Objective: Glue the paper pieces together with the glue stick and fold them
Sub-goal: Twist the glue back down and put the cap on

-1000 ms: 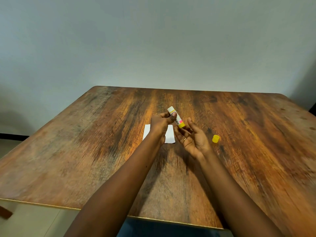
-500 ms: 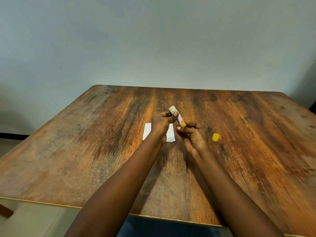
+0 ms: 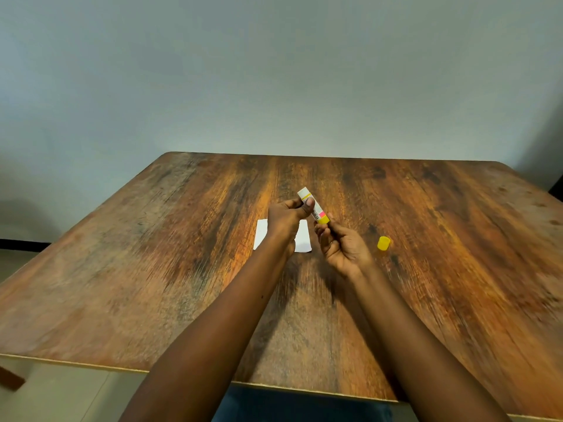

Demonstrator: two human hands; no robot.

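My left hand (image 3: 285, 219) grips the upper part of a white and yellow glue stick (image 3: 316, 211), thumb pressed on its barrel. The stick is uncapped and tilts with its open end up and away from me. My right hand (image 3: 338, 246) pinches the stick's yellow base with thumb and fingertips. Both hands hover above a white paper piece (image 3: 301, 239) lying flat on the wooden table (image 3: 152, 254); my left hand hides its middle. The yellow cap (image 3: 383, 243) lies on the table to the right of my right hand.
The table's near edge (image 3: 91, 365) runs across the bottom of the view. A plain wall stands behind the table's far edge. Floor shows at the lower left.
My right hand went from open beneath the glue stick to pinching its yellow base. The left hand kept its grip on the stick. Paper and cap stayed put.
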